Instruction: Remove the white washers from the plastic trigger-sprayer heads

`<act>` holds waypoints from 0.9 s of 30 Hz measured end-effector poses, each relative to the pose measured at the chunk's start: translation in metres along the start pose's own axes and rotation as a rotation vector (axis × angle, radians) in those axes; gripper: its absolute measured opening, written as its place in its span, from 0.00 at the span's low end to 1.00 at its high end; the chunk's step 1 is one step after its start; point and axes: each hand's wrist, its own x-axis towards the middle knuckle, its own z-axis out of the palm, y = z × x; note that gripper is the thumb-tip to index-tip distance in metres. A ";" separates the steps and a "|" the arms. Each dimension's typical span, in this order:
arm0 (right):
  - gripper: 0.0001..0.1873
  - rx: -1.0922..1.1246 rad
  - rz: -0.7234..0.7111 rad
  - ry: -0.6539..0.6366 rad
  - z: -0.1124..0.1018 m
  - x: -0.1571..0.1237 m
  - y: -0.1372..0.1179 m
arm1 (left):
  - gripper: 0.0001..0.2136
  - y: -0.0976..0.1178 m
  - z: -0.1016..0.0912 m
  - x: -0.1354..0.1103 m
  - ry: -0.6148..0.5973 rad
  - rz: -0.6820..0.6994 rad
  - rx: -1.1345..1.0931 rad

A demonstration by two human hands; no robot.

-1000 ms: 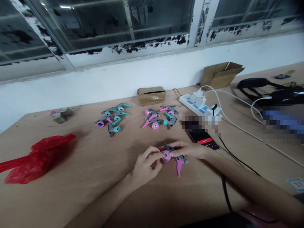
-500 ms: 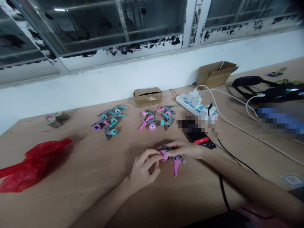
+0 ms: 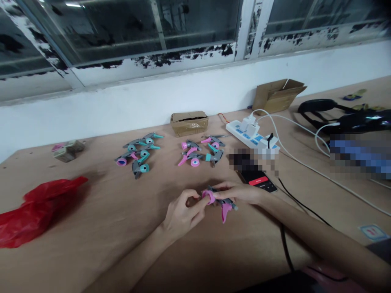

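My right hand (image 3: pixel 236 192) grips a grey spray trigger head (image 3: pixel 226 201) with a pink trigger and a pink screw collar (image 3: pixel 208 197). The collar's open end faces my left hand (image 3: pixel 183 209). One left finger points into that opening, while the others stay bent and apart from the collar; how deep the fingertip goes is hidden. Beyond my hands lie two groups of similar trigger heads, a left group (image 3: pixel 143 154) with mostly teal parts and a right group (image 3: pixel 194 162) with pink and teal parts.
A phone (image 3: pixel 258 180) lies just beyond my right hand. Behind it are a white power strip (image 3: pixel 252 136) with cables, a small carton (image 3: pixel 189 124) and an open box (image 3: pixel 276 97). A red plastic bag (image 3: pixel 42 207) and small blocks (image 3: pixel 65 154) are at the left.
The left fingers have gone from pinching around the pink collar to one finger poking at its opening. The trigger head has tilted slightly in my right hand, which stays in place.
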 end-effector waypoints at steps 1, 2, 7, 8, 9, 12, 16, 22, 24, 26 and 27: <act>0.23 0.010 0.021 0.018 0.001 0.000 -0.002 | 0.12 -0.001 0.000 0.000 0.002 0.016 0.023; 0.22 0.017 0.042 0.038 0.001 0.000 -0.003 | 0.12 -0.002 0.000 0.000 0.001 0.025 0.037; 0.21 0.010 0.070 0.065 0.001 -0.001 -0.004 | 0.10 -0.004 0.001 0.000 -0.006 0.017 -0.003; 0.20 0.013 0.072 0.065 0.001 -0.001 -0.004 | 0.10 -0.004 0.002 0.001 -0.001 0.013 -0.014; 0.20 0.014 0.076 0.061 0.001 -0.001 -0.004 | 0.10 -0.003 0.002 0.001 0.006 0.010 -0.026; 0.19 0.010 0.083 0.030 0.001 -0.001 -0.004 | 0.09 -0.002 0.003 0.002 0.023 0.019 -0.067; 0.18 -0.008 0.096 0.008 -0.001 0.001 -0.004 | 0.09 0.000 0.004 0.003 0.033 0.027 -0.109; 0.20 -0.054 0.102 -0.012 -0.001 -0.001 -0.008 | 0.10 0.002 0.007 0.001 0.051 0.036 -0.154; 0.19 -0.068 0.096 -0.005 -0.001 -0.002 -0.009 | 0.10 0.001 0.007 0.001 0.036 0.045 -0.159; 0.19 -0.080 0.085 0.010 -0.002 -0.002 -0.008 | 0.10 0.001 0.006 0.001 0.015 0.033 -0.155; 0.19 -0.078 0.076 0.015 -0.002 -0.002 -0.007 | 0.10 0.002 0.005 0.002 0.005 0.019 -0.158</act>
